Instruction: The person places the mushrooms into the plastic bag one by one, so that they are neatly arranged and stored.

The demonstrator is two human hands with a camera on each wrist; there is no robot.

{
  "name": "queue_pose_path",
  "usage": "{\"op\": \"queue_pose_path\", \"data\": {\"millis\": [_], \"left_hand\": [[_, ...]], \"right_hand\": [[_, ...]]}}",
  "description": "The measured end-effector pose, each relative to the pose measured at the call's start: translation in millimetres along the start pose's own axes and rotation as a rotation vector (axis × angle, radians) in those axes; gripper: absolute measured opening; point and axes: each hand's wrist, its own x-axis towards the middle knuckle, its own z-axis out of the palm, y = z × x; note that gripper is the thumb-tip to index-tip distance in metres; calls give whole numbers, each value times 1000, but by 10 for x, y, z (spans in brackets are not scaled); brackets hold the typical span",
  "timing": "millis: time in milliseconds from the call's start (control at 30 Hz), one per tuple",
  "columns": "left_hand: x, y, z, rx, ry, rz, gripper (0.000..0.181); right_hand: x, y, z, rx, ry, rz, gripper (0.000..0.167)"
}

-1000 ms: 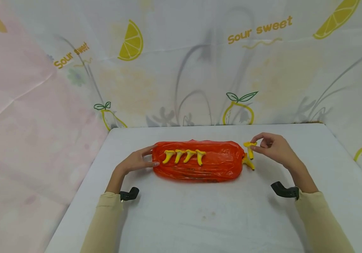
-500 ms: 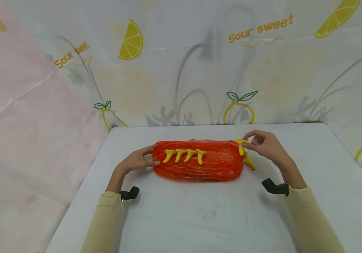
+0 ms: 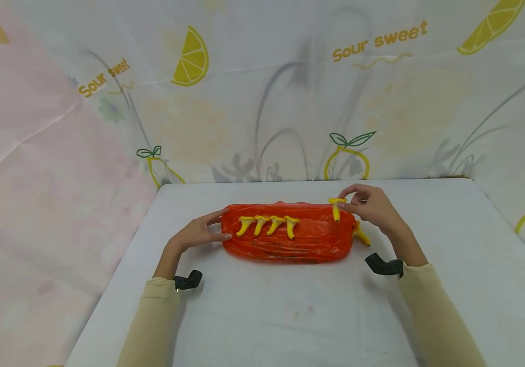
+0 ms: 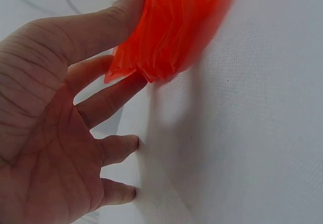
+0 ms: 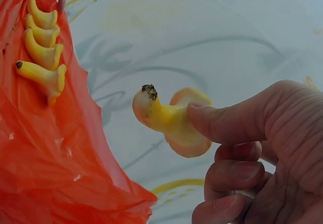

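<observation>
A long tray-like bundle in a red plastic bag (image 3: 308, 234) lies on the table. On its left half sits a row of several small yellow mushrooms (image 3: 291, 227). My left hand (image 3: 198, 233) holds the bundle's left end; in the left wrist view the thumb (image 4: 108, 24) lies over the red plastic, with two fingers on its other side. My right hand (image 3: 374, 206) pinches another yellow mushroom (image 5: 174, 120) by its cap, the dark-tipped stem pointing away from the fingers. It hangs above the bundle's right end. One more yellow mushroom (image 3: 361, 235) rests against the right end.
The white table (image 3: 280, 316) carries the bundle in its far half. Behind it hangs a cloth printed with lemons (image 3: 347, 163) and lettering. Black wrist mounts (image 3: 383, 265) stick out from both forearms.
My right hand has moved left with the pinched mushroom, from beside the bundle's right end to above it. The left hand and the mushroom row have stayed in place.
</observation>
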Motion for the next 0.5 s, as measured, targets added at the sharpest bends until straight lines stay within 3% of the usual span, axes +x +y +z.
{"op": "queue_pose_path", "data": {"millis": [500], "left_hand": [[14, -17, 5, -5, -4, -4, 90]], "right_hand": [[118, -98, 291, 78, -8, 31, 25]]}}
